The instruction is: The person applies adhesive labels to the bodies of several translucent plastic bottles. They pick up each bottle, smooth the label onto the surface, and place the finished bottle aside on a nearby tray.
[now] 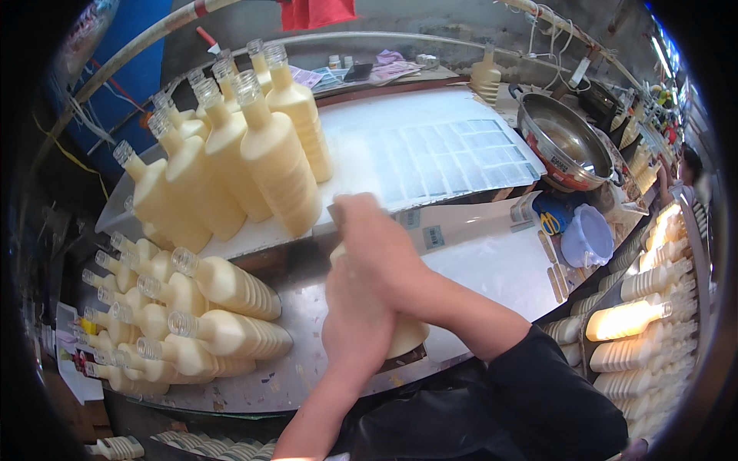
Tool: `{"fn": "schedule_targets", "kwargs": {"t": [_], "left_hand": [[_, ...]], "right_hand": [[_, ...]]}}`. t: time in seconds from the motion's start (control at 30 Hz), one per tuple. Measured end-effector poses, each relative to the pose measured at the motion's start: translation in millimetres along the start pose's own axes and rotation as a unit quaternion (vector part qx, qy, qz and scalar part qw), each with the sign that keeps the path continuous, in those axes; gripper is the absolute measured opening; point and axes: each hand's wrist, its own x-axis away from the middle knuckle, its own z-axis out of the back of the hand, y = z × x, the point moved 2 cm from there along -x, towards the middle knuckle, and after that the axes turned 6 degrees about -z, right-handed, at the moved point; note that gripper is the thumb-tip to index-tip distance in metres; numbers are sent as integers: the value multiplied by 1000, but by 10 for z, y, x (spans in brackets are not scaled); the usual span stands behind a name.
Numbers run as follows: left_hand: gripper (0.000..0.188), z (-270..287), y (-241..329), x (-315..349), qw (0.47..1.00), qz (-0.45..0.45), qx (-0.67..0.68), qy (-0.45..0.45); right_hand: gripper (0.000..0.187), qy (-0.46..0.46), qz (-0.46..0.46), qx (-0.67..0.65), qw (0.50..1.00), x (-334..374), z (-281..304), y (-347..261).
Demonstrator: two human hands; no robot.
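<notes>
Cream bottle (407, 336): between your crossed hands, over the near worktop; only parts of its body show.
Left hand (357, 319): rests against the bottle, fingers hidden; I cannot tell how tightly you have it.
Right hand (373, 238): blurred above your left, a dark bit at its fingertips; its grip cannot be told either.
Bottle work: you seem to be rubbing or pressing its surface; your next move probably calls for steady bracing.
Hidden neck: lost behind your hands.
Standing bottles (280, 169): beyond, grouped left, the rear ones partly covered.
</notes>
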Motion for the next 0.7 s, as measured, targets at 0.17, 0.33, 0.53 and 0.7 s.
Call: {"fn": "schedule_targets", "kwargs": {"t": [0.17, 0.33, 0.53, 0.7], "left_hand": [[106, -75, 25, -30, 999, -1, -44, -25], [106, -140, 4, -22, 1000, -11, 1, 15], [112, -151, -81, 7, 1000, -1, 7, 30], [109, -176, 3, -13, 999, 18, 22, 33]], "right_hand": [[37, 51, -86, -81, 992, 49, 137, 590], [36, 105, -41, -104, 988, 158, 47, 950], [38, 116, -41, -209, 970, 116, 171, 763], [40, 106, -62, -182, 976, 76, 40, 814]]}}
